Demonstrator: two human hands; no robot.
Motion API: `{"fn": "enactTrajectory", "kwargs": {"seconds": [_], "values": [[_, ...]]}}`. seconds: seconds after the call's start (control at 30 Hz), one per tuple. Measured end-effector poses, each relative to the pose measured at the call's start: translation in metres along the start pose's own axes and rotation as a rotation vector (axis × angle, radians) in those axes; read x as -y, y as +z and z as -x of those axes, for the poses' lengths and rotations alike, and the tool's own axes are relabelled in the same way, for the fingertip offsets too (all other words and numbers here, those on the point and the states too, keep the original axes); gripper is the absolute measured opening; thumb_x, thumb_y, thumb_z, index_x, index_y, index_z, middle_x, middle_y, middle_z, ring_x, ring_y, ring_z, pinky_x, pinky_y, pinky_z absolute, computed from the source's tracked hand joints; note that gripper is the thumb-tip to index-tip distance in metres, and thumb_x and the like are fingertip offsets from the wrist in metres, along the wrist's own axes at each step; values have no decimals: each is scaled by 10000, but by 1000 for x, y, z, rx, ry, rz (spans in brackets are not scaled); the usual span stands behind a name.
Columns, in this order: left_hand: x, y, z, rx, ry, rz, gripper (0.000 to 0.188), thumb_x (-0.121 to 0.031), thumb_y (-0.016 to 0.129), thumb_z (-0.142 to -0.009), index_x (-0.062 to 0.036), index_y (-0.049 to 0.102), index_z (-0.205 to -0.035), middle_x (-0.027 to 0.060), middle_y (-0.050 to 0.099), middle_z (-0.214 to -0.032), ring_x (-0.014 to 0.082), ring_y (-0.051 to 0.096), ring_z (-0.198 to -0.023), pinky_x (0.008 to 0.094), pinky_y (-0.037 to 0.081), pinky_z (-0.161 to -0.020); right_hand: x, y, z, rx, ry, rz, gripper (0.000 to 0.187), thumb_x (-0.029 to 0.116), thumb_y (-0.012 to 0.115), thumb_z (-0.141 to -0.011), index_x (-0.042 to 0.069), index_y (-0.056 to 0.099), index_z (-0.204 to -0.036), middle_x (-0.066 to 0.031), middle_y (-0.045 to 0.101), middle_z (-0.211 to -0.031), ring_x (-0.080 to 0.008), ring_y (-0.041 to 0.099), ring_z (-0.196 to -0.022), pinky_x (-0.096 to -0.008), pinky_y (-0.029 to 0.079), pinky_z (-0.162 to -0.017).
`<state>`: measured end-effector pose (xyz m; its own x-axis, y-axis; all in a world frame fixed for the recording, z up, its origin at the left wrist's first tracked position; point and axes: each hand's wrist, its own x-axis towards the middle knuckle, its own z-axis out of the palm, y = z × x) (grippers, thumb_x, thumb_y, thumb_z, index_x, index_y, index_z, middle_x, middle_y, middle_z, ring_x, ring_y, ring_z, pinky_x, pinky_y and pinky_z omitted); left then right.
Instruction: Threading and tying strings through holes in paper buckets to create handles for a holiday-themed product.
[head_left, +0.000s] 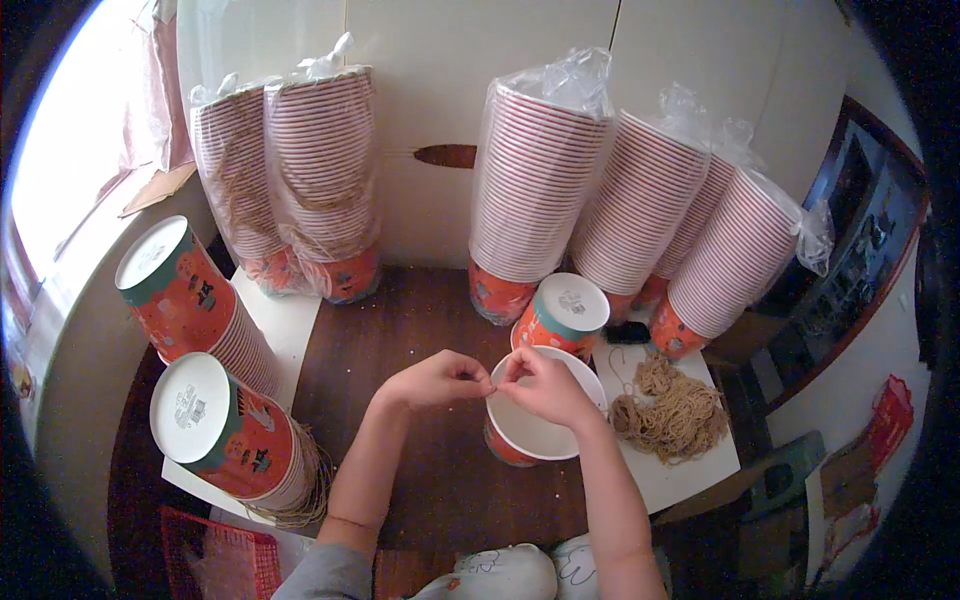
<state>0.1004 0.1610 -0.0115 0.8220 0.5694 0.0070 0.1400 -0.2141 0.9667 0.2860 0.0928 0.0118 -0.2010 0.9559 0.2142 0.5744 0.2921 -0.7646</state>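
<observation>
My left hand [437, 381] and my right hand [548, 385] meet fingertip to fingertip over the near left rim of an upright paper bucket [538, 436]. Both are closed in a pinch. Whatever lies between the fingers is too small to make out. The bucket is white inside and orange outside, and my right hand covers part of its opening. Just behind it stands an upside-down orange and green paper bucket [572, 304]. To the right, a loose heap of brown twine [675, 412] lies on a white board.
Tall stacks of nested buckets in clear plastic bags stand at the back left [322, 160] and back right [540, 190]. Two upside-down stacks are at the left, the nearer one [230, 425] with twine strands [312, 485] beside it. A small black object [628, 332] sits behind the heap.
</observation>
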Motion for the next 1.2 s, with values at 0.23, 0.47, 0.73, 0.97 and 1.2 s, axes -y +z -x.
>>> {"fn": "enactTrajectory", "kwargs": {"seconds": [0.23,0.47,0.73,0.97,1.2], "values": [[7,-3,-3,21,-119,310,150,-157,599,-776,-21,610,-838,1,604,-793,67,537,-725,204,432,-662,6,1,0,98,138,-246,159,116,607,-730,49,498,-824,-58,538,-736,-171,553,-665,-285,452,-614],[9,-2,-5,-13,-144,362,97,-164,585,-787,-69,594,-800,-70,515,-622,5,383,-460,163,278,-397,11,4,1,-77,-226,83,152,97,675,-663,76,588,-786,0,503,-727,-92,449,-582,-219,377,-521],[6,-1,-7,-33,-122,357,120,-189,574,-795,-74,601,-816,-67,516,-623,11,383,-447,162,273,-370,1,8,-2,-184,-372,225,120,179,669,-675,94,616,-741,-34,586,-753,-205,579,-684,-312,470,-588],[6,-4,-5,-86,-191,377,145,-163,535,-799,-65,615,-870,-56,511,-615,21,379,-432,159,283,-338,1,10,-3,-291,-488,378,84,128,666,-660,78,621,-711,-24,597,-723,-177,587,-659,-290,475,-565],[-9,-4,-1,-75,-197,451,166,-132,510,-796,-36,617,-878,-45,516,-641,18,410,-511,150,315,-427,2,7,-2,-272,-517,434,59,145,631,-689,89,612,-691,-21,599,-727,-187,585,-683,-307,474,-580]]}}
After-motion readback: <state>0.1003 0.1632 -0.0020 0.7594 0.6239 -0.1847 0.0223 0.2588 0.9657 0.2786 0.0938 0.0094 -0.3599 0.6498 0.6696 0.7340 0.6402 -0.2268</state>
